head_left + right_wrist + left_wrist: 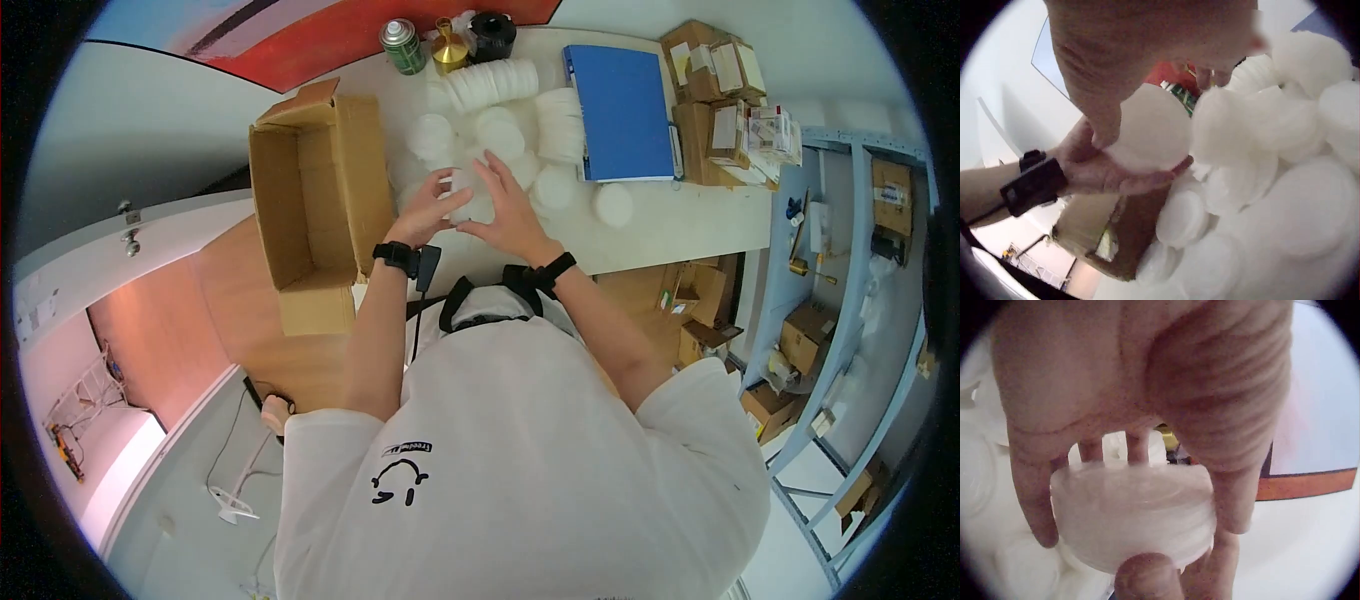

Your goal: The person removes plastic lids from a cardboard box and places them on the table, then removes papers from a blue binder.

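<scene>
A short stack of white round discs point(461, 196) is in the left hand point(424, 212), between its thumb and fingers. The left wrist view shows the stack point(1135, 512) edge-on beneath the left palm point(1141, 369), with a fingertip of the right hand point(1147, 578) against its near side. With spread fingers, the right hand point(515, 218) is at the other side of the stack. In the right wrist view one flat face of the stack point(1150, 128) shows between the right hand point(1147, 47) above and the left hand point(1110, 175) below.
More white discs, loose and in stacks point(492, 84), lie just beyond the hands on the white table point(700, 222). To the left is an open cardboard box point(360, 180). A blue binder point(622, 115), small cartons point(715, 120) and a green can point(402, 48) stand around the discs.
</scene>
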Available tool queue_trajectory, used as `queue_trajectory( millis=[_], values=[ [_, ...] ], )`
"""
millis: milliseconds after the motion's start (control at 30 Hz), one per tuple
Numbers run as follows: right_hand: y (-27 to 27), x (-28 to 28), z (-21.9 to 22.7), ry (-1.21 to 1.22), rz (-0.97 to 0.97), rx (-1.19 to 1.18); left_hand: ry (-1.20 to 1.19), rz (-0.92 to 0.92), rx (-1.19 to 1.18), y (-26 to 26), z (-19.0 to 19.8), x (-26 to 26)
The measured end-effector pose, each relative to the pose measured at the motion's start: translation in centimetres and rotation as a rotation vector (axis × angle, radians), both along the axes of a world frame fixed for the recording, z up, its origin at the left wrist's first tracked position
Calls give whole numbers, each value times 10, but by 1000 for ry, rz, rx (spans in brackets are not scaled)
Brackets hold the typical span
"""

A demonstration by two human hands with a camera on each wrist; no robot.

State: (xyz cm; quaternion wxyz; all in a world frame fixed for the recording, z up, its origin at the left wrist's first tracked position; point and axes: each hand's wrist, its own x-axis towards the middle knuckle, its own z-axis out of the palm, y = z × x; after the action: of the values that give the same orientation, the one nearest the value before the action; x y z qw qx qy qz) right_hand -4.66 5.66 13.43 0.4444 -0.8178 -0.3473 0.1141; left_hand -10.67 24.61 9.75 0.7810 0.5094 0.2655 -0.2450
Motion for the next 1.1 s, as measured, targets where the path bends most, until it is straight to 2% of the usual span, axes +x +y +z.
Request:
queue_trajectory(
  millis=[33,100,133,200,333,400,433,500,533,600,633,700,733,800,833,900,1000,1033,1100],
  values=[
    [1,4,0,3,-2,3,3,-2,3,0,1,0],
    [1,16,-1,189,223,7,37,28,-28,1,6,0],
    [1,18,-2,186,220,14,35,25,-22,2,2,-2],
    [2,20,-7,417,144,30,95,269,-186,5,-6,-9],
    [11,33,-31,531,101,162,80,347,-326,14,12,-14],
    [19,44,-38,349,-58,206,67,415,-124,8,16,-13],
    [24,51,-37,349,-58,206,68,415,-124,6,9,-13],
    [32,63,-32,116,-121,185,-77,359,318,2,-13,-11],
    [33,69,-36,116,-124,185,-78,356,318,2,-16,-8],
    [32,78,-43,-48,-200,33,-133,231,514,1,-19,-3],
    [27,79,-47,-50,-201,35,-136,230,515,0,-14,-1],
    [16,78,-56,-69,-285,-176,-182,226,577,-1,-5,4],
    [13,71,-53,-69,-285,-176,-182,227,577,0,-6,4],
    [2,48,-40,-175,-112,-267,-146,161,596,3,-16,2],
    [1,38,-34,-173,-116,-269,-146,156,594,3,-19,1],
    [4,25,-27,-404,122,-376,-43,235,439,1,-25,-1],
    [10,21,-65,-382,24,-396,-98,160,549,-1,-30,-4],
    [11,22,-61,-378,21,-394,-97,156,552,-2,-26,-4],
    [13,28,-41,-220,-7,-286,-163,194,453,-6,-11,-2]
  ],
)
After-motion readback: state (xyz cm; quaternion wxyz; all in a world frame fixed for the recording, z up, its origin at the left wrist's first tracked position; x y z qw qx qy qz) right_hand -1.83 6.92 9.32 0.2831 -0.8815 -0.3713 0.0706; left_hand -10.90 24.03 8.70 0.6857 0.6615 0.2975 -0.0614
